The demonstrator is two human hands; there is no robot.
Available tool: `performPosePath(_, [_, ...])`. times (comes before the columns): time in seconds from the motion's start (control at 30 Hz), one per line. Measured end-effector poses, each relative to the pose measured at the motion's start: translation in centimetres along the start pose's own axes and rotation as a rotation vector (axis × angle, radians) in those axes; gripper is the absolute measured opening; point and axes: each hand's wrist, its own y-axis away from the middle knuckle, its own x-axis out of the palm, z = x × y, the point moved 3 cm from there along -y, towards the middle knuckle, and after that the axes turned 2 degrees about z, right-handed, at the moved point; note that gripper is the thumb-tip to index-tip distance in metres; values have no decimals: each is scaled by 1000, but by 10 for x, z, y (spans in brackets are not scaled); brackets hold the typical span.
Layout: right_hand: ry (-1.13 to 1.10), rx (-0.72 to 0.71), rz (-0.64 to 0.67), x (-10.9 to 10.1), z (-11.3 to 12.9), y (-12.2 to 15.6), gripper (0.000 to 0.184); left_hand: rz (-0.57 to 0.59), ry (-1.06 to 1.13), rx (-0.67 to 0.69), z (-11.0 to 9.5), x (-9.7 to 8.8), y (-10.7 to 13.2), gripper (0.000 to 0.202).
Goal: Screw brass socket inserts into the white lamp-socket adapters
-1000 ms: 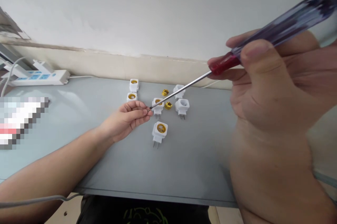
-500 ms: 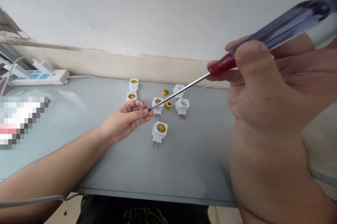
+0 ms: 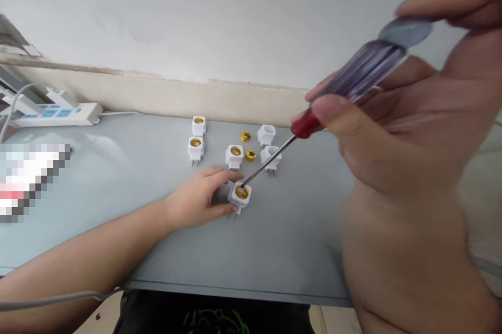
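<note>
My right hand [image 3: 408,99] grips a screwdriver [image 3: 361,72] with a clear purplish handle and a red collar. The screwdriver's shaft slants down to the left, and its tip sits at the brass-lined opening of a white plug-in lamp socket [image 3: 240,195]. My left hand [image 3: 207,195] is around that socket's left side, thumb at the near side and fingers at the far side. Just behind stands another white socket with a brass ring [image 3: 234,156]. Beside it lie two loose brass threaded rings, one nearer [image 3: 250,156] and one farther [image 3: 245,136].
Two white sockets without brass lining, one nearer [image 3: 270,157] and one farther [image 3: 266,135], stand to the right. Two brass-lined sockets [image 3: 195,147] stand at the back left. A white power strip [image 3: 58,114] and a pixelated item [image 3: 31,180] lie left on the grey table [image 3: 290,250].
My left hand has left the screwdriver tip and come down around the nearest socket. My right hand has brought the screwdriver lower and left, its tip now at that socket's opening.
</note>
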Motion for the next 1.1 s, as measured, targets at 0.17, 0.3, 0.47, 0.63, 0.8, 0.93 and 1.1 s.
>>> performPosePath(0.17, [52,-135,209,8,-4,0,71,16,-70,128,-3,4,-4,42])
performPosePath(0.3, [14,-24,195,11,3,4,72,30,-69,167,-2,3,-5,41])
performPosePath(0.47, [-6,-22,238,14,4,5,75,66,-50,167,-3,1,-5,39])
performPosePath(0.63, [-18,-33,246,13,4,6,75,88,-23,165,-4,0,-6,38])
performPosePath(0.8, [-31,31,221,17,7,9,71,95,-3,149,-5,0,-6,40])
performPosePath(0.93, [-52,35,193,20,7,10,69,100,8,158,-6,-1,-6,39])
performPosePath(1.1, [-72,47,250,20,7,11,74,118,18,163,-7,-1,-7,39])
